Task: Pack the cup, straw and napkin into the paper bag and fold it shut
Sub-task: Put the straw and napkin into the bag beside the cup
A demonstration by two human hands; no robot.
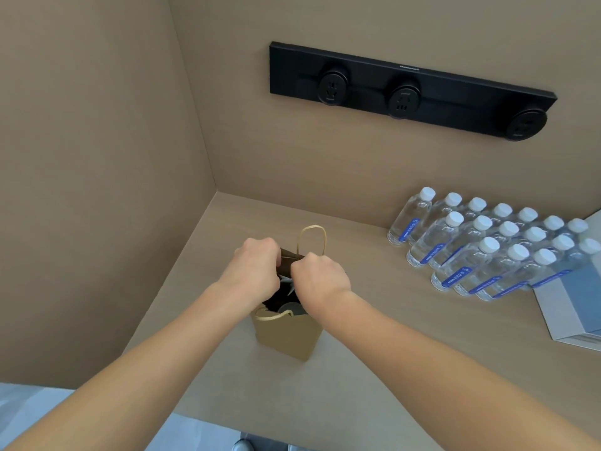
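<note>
1. Both hands are closed in fists on the far top edge of the paper bag (286, 336): the left hand (255, 271) and the right hand (320, 276) sit knuckle to knuckle, each pinching the dark inner face of that rim, which is bent over between them.
2. Just below the hands the bag's mouth is not yet shut. Something round and grey shows inside, probably the cup (289, 309); the straw and napkin cannot be made out.
3. Beyond the hands one twisted paper handle (312, 239) stands up; the other lies along the near rim, under the wrists.
4. To fold well, I would keep both pinches level so the crease runs straight across, press it toward the near side, and keep the contents below the fold line.
5. Judged risk: the bag stands free on the desk (374, 320) and is light, so a one-sided pull could tip it toward the left wall.
6. Well off to the right of the right hand, rows of water bottles (481, 249) stand clear of the work.
</note>
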